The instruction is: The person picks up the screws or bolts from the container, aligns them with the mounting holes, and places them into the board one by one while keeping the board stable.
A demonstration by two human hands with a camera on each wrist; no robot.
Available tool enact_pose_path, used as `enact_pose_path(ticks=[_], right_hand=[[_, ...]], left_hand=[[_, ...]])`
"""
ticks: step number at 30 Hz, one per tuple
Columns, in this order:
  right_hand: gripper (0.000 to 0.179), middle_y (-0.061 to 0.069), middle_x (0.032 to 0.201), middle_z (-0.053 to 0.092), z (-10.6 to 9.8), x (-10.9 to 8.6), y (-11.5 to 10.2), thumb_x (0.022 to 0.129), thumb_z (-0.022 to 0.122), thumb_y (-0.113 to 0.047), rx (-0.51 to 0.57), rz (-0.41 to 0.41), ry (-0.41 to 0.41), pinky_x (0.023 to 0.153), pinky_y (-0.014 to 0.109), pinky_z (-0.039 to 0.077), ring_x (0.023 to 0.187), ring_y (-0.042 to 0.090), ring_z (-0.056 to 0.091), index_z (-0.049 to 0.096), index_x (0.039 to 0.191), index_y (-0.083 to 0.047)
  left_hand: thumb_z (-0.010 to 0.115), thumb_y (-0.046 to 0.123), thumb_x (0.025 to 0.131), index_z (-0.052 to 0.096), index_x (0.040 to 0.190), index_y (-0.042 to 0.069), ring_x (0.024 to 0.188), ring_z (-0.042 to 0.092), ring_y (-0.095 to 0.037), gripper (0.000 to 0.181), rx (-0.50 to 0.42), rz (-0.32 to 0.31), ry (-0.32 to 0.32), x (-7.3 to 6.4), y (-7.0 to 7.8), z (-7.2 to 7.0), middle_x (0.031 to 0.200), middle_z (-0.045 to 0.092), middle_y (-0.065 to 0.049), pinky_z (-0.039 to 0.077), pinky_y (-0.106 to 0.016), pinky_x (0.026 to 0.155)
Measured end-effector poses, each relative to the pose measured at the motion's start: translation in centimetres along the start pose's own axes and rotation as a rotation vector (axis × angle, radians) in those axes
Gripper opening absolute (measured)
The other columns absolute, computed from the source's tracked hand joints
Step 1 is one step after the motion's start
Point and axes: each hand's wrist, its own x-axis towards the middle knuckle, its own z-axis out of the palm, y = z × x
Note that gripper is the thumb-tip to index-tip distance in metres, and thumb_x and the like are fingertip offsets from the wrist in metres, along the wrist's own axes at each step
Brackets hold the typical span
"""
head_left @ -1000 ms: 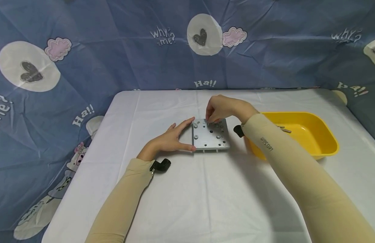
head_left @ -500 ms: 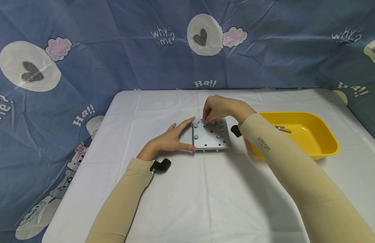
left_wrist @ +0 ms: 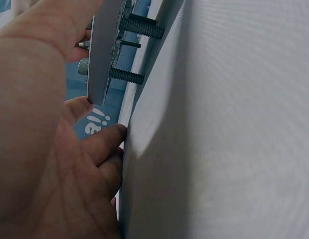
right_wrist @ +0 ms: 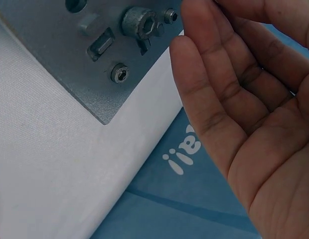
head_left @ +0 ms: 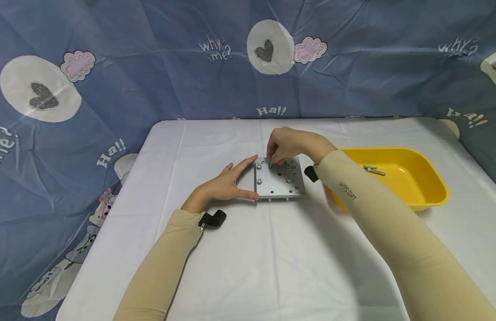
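Observation:
A square silver metal plate (head_left: 279, 185) stands raised over the white cloth on threaded screws (left_wrist: 142, 28) that stick out underneath. Socket-head screws (right_wrist: 139, 22) and small slots dot its top. My left hand (head_left: 221, 185) touches the plate's left side, its straight thumb at the near corner and forefinger at the far corner. Over the far left part of the plate, my right hand (head_left: 286, 143) pinches a slim metal pin (head_left: 270, 165) between thumb and fingertips, upright at the surface. In the right wrist view the fingers hide the pin.
A yellow tray (head_left: 428, 180) stands to the right, partly under the right forearm, with several metal pieces (head_left: 374, 170) inside. White cloth (head_left: 232, 267) covers the table, and a blue printed cloth (head_left: 159, 67) hangs behind it.
My right hand has shifted a little left across the plate with the pin, then settled slightly lower at the far left part. The left hand and plate have stayed put.

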Motion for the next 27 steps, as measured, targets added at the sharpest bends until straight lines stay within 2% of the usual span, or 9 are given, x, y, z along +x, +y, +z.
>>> enact_pose_path(ticks=[11,14,19,23,27], right_hand=[[0.012,0.004,0.099,0.082,0.16,0.23,0.26,0.097,0.074,-0.008,0.000,0.001,-0.014,0.079,0.028,0.061,0.085,0.015,0.075,0.084,0.104,-0.011],[0.012,0.004,0.098,0.082,0.08,0.11,0.15,0.096,0.075,-0.008,-0.001,-0.001,-0.014,0.078,0.027,0.060,0.086,0.015,0.076,0.084,0.103,-0.012],[0.017,0.002,0.092,0.080,-0.11,-0.12,0.07,0.092,0.074,-0.005,-0.011,-0.008,-0.010,0.076,0.026,0.057,0.081,0.013,0.071,0.084,0.103,-0.012],[0.020,0.000,0.087,0.078,-0.08,-0.12,0.09,0.089,0.073,-0.002,-0.010,-0.014,-0.010,0.074,0.025,0.055,0.078,0.012,0.065,0.084,0.103,-0.012],[0.019,0.001,0.090,0.079,0.15,-0.02,0.14,0.090,0.073,-0.002,0.008,-0.012,-0.021,0.075,0.025,0.056,0.079,0.012,0.066,0.083,0.104,-0.011]], left_hand=[[0.084,0.076,0.077,0.012,0.174,0.038,0.169,0.010,-0.034,0.126,-0.013,0.007,0.012,-0.06,-0.37,0.35,0.183,0.014,0.003,-0.010,-0.057,0.138],[0.085,0.072,0.079,0.010,0.174,0.039,0.169,0.004,-0.039,0.125,-0.011,-0.004,0.003,-0.12,-0.14,0.23,0.183,0.014,0.002,-0.010,-0.060,0.137],[0.088,0.061,0.083,0.007,0.172,0.048,0.168,-0.008,-0.043,0.121,-0.002,-0.039,-0.002,-0.21,0.35,0.10,0.183,0.011,0.007,-0.008,-0.060,0.137],[0.089,0.055,0.084,0.007,0.172,0.047,0.168,-0.009,-0.042,0.120,0.005,-0.043,-0.001,-0.31,0.48,0.14,0.183,0.010,0.008,-0.009,-0.060,0.137],[0.088,0.055,0.085,0.007,0.172,0.045,0.169,-0.006,-0.039,0.120,0.002,-0.038,-0.006,-0.37,0.42,0.28,0.183,0.011,0.006,-0.010,-0.058,0.137]])
